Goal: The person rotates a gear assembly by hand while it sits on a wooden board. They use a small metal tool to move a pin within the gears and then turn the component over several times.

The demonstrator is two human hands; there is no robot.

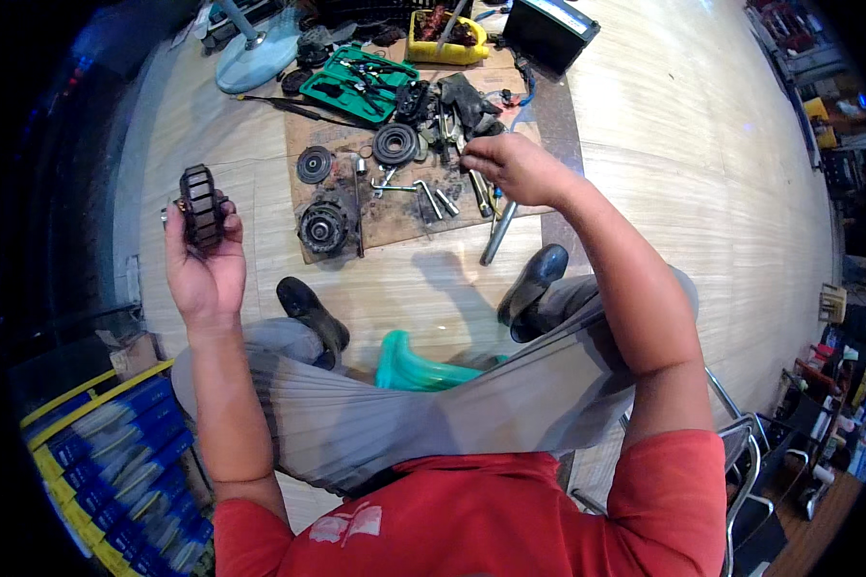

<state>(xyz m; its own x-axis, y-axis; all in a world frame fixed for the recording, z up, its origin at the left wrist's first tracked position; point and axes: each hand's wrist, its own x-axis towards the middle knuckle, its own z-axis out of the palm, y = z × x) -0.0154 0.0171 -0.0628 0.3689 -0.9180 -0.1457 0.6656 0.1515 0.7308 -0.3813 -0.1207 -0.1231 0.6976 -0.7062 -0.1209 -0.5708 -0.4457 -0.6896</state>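
- The step in hand looks to be handling a dark metal ring with pale rectangular segments around its rim [200, 207], held up beyond the left edge of the brown cardboard sheet [361, 216], over the pale floor [250, 231].
- To do it well, I would support the ring by its sides and turn it slowly, so each segment can be checked without pressing on its inside.
- It looks heavy for one grip; bringing it in over the cardboard's left edge would make a slip less costly.
- Small parts lie close together, so the fingers should come down from above, clear of the L-shaped silver wrench [428, 197] and the long grey metal tube [498, 234] jutting past the near edge.
- The left hand [207, 274] is palm up, thumb on one side of the ring and fingers on the other, closed firmly enough to keep it upright; the forearm runs nearly straight forward.
- The right hand [524, 168] reaches across at a bent elbow, back upward, fingers curled together and pointing left over the cardboard's right part; whether they pinch anything I cannot tell.
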